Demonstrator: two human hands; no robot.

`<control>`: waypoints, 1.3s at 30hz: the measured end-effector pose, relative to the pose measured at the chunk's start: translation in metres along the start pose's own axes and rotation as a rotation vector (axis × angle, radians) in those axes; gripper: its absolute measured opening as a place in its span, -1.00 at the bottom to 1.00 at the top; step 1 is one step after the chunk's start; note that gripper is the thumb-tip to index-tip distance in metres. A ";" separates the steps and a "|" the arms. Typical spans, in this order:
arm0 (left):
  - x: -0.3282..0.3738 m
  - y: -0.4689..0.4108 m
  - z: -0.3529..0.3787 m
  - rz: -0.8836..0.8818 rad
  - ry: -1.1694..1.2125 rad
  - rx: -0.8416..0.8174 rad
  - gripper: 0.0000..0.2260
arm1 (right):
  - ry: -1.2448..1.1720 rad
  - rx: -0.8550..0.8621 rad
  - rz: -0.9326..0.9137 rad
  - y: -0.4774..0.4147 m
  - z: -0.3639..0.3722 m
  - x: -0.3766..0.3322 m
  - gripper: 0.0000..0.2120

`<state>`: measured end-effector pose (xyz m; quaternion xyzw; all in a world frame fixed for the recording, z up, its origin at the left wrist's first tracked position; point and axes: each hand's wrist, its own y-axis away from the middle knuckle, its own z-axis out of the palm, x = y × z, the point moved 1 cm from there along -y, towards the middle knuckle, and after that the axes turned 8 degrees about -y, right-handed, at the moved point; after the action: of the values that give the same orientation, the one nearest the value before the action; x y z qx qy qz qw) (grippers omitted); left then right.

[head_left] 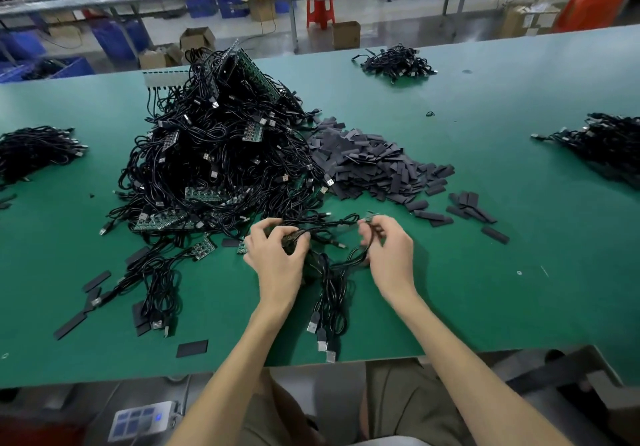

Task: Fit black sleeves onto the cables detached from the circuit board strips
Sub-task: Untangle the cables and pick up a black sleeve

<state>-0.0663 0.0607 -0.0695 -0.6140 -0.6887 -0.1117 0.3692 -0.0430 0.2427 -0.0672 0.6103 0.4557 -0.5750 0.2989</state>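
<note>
We curl our left hand (277,255) round a bunch of black cables (329,283) near the front of the green table (485,272); what its fingers cover is hidden. Our right hand (389,248) pinches one cable's small end, too blurred to make out. The sleeves (374,165) lie heaped just beyond, touching the tangled pile of circuit board strips (204,195), whose print is too small to read.
</note>
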 end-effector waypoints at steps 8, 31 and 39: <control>0.008 0.002 -0.010 0.121 -0.235 0.045 -0.86 | -0.398 0.217 0.163 -0.004 -0.011 0.001 -0.79; -0.008 -0.008 -0.023 0.819 -0.418 -0.260 -0.59 | -0.385 0.206 0.187 -0.008 -0.010 0.014 -0.82; 0.015 -0.001 -0.021 0.844 -0.283 -0.170 -0.75 | -0.410 0.147 0.164 -0.007 -0.011 0.010 -0.85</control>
<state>-0.0594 0.0589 -0.0451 -0.8783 -0.4102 0.0776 0.2330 -0.0452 0.2576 -0.0742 0.5359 0.2912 -0.6923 0.3856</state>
